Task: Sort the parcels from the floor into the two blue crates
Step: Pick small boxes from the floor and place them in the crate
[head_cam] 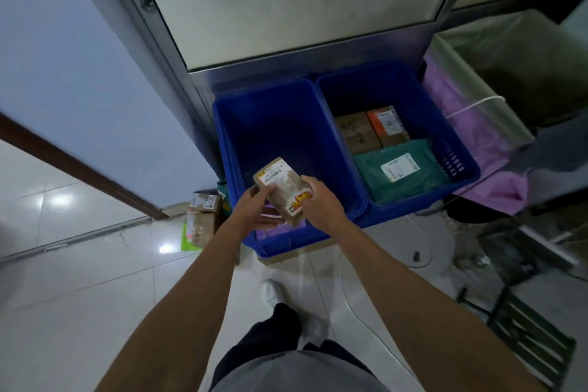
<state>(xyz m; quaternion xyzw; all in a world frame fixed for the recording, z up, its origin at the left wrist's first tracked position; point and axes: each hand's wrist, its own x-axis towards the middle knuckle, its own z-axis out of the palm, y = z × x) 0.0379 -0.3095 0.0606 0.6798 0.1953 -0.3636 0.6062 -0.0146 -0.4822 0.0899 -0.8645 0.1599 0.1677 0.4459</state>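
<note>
Two-handed grip | left hand [254, 211], right hand [319, 200] fingers curled round parcel [280, 186] | over left crate [270, 124]

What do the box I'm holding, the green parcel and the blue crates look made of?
Held box: matte brown cardboard, likely; creased faces, paper label. Green parcel: probably soft plastic mailer; wrinkled, slight sheen. Left crate and right crate: moulded plastic, apparently; uniform blue, right one's wall slotted.

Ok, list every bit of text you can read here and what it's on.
Held box: white barcode label, print too blurred.
Green mailer label: too small.
Orange box label: too small.
Floor parcel handwriting: illegible.
Nothing reads clearly.
</note>
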